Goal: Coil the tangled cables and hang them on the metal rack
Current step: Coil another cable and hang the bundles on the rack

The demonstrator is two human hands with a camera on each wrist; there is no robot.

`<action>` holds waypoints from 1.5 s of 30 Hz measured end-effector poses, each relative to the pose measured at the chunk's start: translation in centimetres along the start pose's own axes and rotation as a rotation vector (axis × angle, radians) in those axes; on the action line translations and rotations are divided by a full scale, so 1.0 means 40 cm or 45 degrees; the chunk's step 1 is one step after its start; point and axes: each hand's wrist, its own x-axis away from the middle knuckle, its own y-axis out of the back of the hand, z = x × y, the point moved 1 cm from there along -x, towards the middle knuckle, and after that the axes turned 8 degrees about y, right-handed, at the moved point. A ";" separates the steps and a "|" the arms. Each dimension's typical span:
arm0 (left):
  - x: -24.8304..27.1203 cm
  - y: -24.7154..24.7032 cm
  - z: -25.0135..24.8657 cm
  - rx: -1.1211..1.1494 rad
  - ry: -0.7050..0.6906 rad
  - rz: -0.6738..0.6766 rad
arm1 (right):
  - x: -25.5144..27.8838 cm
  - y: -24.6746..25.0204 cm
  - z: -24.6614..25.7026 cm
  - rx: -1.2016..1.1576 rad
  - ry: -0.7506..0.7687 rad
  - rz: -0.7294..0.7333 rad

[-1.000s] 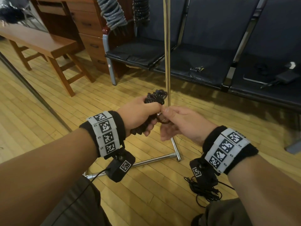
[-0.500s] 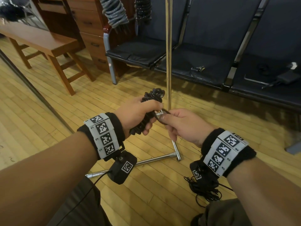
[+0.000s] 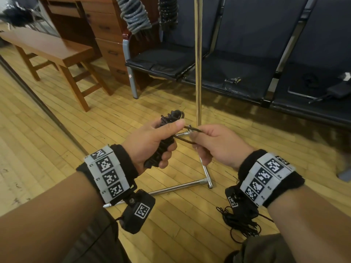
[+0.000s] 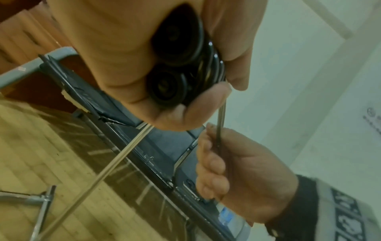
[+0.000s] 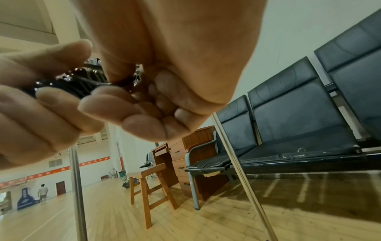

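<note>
My left hand (image 3: pixel 152 143) grips a coiled black cable bundle (image 3: pixel 167 147) upright in its fist; the loops show in the left wrist view (image 4: pixel 179 65). My right hand (image 3: pixel 212 145) pinches the cable's loose end (image 3: pixel 191 130), stretched between both hands, also seen in the right wrist view as a dark cable end (image 5: pixel 98 83). The metal rack's upright pole (image 3: pixel 198 59) stands just behind the hands, its base (image 3: pixel 180 188) on the floor. Two coiled cables, grey (image 3: pixel 133 14) and black (image 3: pixel 168 12), hang at the top. A tangled black cable (image 3: pixel 239 224) lies on the floor under my right wrist.
A row of dark padded seats (image 3: pixel 247 73) runs behind the rack, with a charger (image 3: pixel 338 90) on one seat. A wooden bench (image 3: pixel 51 48) and a wooden desk (image 3: pixel 102 25) stand at the left. The floor is wooden boards.
My right hand has pulled away to the right from the left fist, drawing a short length of the cable's end out between the hands. The left hand holds the bundle as before.
</note>
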 end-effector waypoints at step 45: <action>0.012 -0.156 -0.019 0.369 0.250 0.182 | 0.072 0.054 0.088 -1.077 0.417 0.009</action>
